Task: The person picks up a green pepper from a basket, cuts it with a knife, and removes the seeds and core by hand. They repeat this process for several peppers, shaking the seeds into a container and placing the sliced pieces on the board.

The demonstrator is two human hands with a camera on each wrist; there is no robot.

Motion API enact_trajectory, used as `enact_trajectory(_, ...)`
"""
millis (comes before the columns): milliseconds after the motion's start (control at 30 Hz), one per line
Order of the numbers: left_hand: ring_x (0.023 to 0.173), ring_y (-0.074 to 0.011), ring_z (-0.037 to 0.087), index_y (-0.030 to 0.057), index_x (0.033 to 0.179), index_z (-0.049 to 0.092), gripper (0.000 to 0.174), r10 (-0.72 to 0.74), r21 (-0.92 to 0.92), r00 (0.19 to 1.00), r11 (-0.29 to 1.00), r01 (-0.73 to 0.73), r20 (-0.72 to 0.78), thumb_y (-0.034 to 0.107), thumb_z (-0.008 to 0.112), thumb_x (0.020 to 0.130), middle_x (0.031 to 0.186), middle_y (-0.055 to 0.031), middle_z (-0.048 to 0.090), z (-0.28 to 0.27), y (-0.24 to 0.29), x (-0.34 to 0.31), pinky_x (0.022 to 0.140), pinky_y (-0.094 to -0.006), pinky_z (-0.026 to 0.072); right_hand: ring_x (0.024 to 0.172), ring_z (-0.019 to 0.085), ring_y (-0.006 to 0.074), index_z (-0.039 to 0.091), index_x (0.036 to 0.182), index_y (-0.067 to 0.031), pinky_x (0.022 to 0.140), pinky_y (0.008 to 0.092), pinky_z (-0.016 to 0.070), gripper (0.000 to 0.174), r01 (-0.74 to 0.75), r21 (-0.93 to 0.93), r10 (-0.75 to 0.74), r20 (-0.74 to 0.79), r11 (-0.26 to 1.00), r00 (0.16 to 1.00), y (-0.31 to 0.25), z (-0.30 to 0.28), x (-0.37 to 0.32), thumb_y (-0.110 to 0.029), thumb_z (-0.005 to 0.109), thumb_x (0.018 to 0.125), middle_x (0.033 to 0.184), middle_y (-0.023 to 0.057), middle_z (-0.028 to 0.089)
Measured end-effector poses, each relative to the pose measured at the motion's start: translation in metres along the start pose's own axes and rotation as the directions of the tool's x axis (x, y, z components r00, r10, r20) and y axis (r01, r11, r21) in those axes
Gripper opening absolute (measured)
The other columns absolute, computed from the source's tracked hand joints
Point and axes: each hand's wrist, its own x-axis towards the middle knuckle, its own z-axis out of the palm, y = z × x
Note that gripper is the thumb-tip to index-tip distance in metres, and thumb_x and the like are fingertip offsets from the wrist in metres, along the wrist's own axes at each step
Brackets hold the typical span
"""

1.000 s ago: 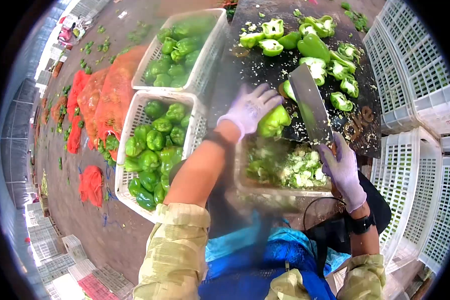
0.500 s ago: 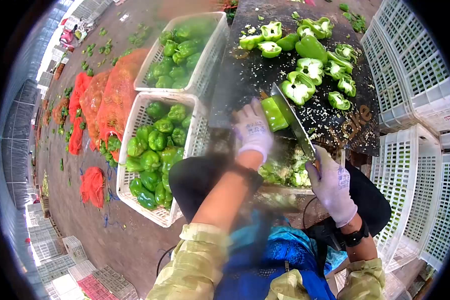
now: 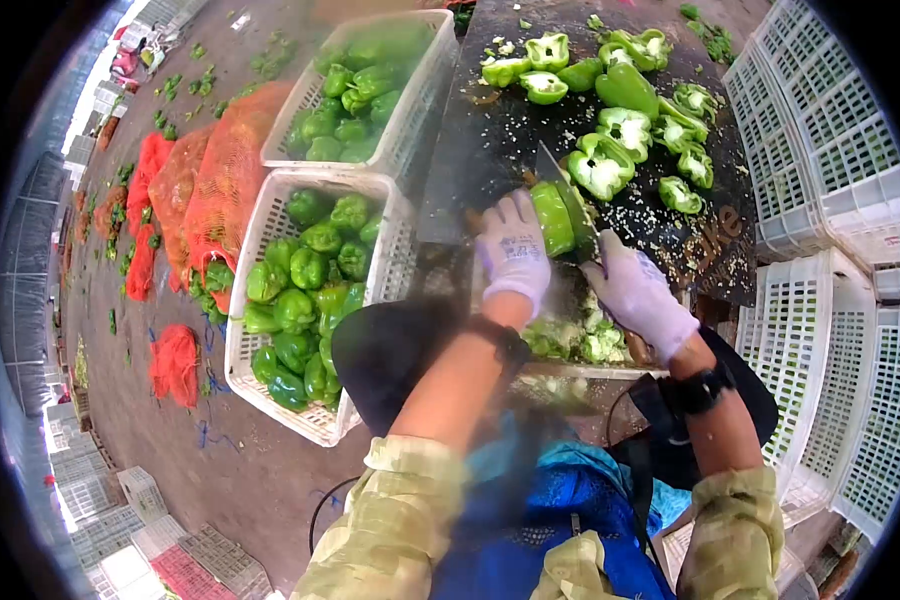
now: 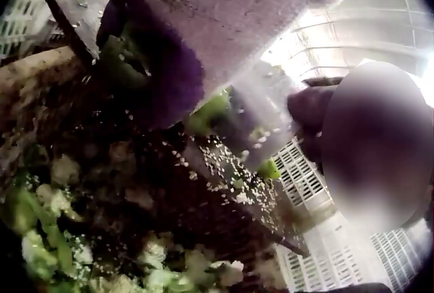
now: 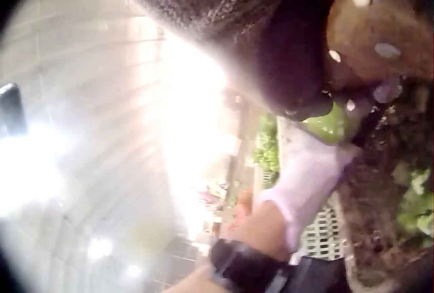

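Note:
In the head view my gloved left hand point(image 3: 515, 255) holds a green bell pepper point(image 3: 553, 215) on the near edge of the black cutting board point(image 3: 480, 150). My gloved right hand point(image 3: 642, 290) grips a cleaver point(image 3: 572, 195), its blade upright against the pepper's right side. The left wrist view has my left glove point(image 4: 230, 22) large across the top. Seen from the right wrist, the pepper point(image 5: 332, 125) is between the left glove point(image 5: 308, 171) and the right point(image 5: 224, 35). Cut pepper halves point(image 3: 602, 168) lie beyond the blade.
A tub point(image 3: 610, 372) of pepper scraps sits under the board's near edge. To the left are two white crates point(image 3: 232, 350) of whole peppers and orange mesh sacks point(image 3: 235, 190). White crates point(image 3: 820, 120) are stacked at the right. Seeds dot the board.
My left hand has drawn back from farther up the board and brought the pepper to its near edge. The cleaver has moved left from a cut half, which now lies on the board, to this pepper.

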Motion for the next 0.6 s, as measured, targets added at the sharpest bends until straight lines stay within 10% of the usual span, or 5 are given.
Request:
enact_trajectory(133,0.115,-0.0298,0.046,0.0054,0.142,0.030,0.076,0.022,0.083,0.989,0.996,-0.035,0.149,0.018,0.066,0.076,0.124,-0.0129,0.045,-0.011,-0.003,0.000,0.094,-0.0460,0.0447,0.076,0.063,0.0436,0.045,0.105,0.0003,0.067,0.0518,0.0486,0.027,-0.105,0.065,0.112,-0.105,0.992,0.988,0.010,0.055,0.004,-0.021,0.053,0.090,0.079,0.0254,0.064)
enact_trajectory(300,0.123,-0.0345,0.043,0.0059,0.137,0.034,0.092,0.085,-0.459,0.991,0.888,-0.029,0.103,0.011,0.080,0.058,0.130,-0.0176,0.045,-0.015,-0.052,0.019,0.102,-0.0405,0.0404,0.076,0.061,0.0439,0.046,0.101,-0.0002,0.067,0.0528,0.0458,0.029,-0.091,0.111,0.095,-0.038,0.990,0.995,0.021,0.039,-0.011,-0.026,0.053,0.091,0.079,0.0256,0.062)
enact_trajectory(333,0.122,-0.0293,0.047,0.0050,0.136,0.037,0.093,0.174,-0.862,0.984,0.503,-0.057,0.037,0.004,0.082,0.055,0.130,-0.0157,0.048,-0.004,-0.076,0.024,0.102,-0.0398,0.0419,0.078,0.061,0.0438,0.047,0.102,-0.0004,0.069,0.0527,0.0448,0.029,-0.074,0.054,0.076,-0.031,0.996,0.997,0.018,0.028,-0.025,-0.026,0.054,0.090,0.080,0.0254,0.062)
enact_trajectory(433,0.121,-0.0202,0.048,0.0048,0.137,0.038,0.097,0.232,-0.970,0.948,-0.057,0.235,0.216,-0.016,0.078,0.051,0.130,-0.0072,0.050,-0.025,-0.098,0.020,0.102,-0.0309,0.0425,0.081,0.063,0.0394,0.053,0.112,-0.0044,0.069,0.0474,0.0471,0.035,-0.022,0.063,0.023,-0.015,0.998,1.000,0.025,-0.001,-0.062,-0.026,0.062,0.086,0.080,0.0220,0.063)
enact_trajectory(600,0.119,-0.0192,0.051,0.0061,0.138,0.038,0.096,0.234,-0.988,0.962,0.089,0.124,0.142,-0.017,0.076,0.053,0.130,-0.0067,0.051,-0.036,-0.099,0.014,0.094,-0.0309,0.0487,0.073,0.062,0.0388,0.054,0.115,-0.0090,0.063,0.0451,0.0479,0.033,-0.084,-0.051,0.076,-0.150,0.995,0.986,0.021,-0.035,-0.057,-0.021,0.062,0.085,0.076,0.0176,0.063)
